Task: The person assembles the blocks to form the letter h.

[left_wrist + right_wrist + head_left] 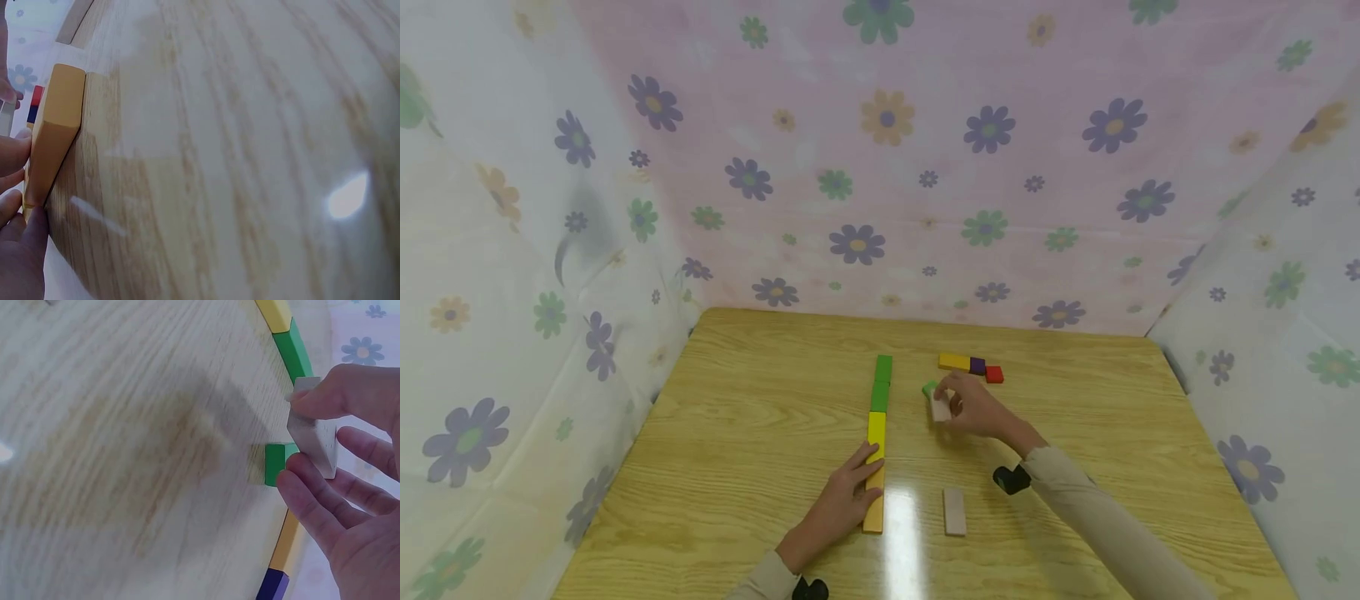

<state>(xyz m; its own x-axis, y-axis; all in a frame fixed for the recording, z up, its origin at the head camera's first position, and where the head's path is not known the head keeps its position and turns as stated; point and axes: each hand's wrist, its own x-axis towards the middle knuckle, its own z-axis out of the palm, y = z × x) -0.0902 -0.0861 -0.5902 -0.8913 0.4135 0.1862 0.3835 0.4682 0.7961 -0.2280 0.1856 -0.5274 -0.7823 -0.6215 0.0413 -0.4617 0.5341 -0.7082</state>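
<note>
My left hand (pixel 840 498) rests on the near part of a straight row of blocks, its fingers touching the orange block (pixel 873 515) and the yellow block (pixel 877 423). Two green blocks (pixel 880 397) continue that row at its far end. Between thumb and fingers, my right hand (pixel 981 406) pinches a pale wooden block (pixel 312 434), held tilted in the right wrist view. Just behind it is a small green block (pixel 275 465), partly hidden by the held block and fingers. A second pale block (pixel 954 512) lies flat on the table nearer to me.
Farther back on the wood-grain table (pixel 760 417) lie an orange block (pixel 954 362), a dark purple block (pixel 977 366) and a red block (pixel 994 374), end to end. Flower-print cloth (pixel 925 192) rises behind the table and along both sides.
</note>
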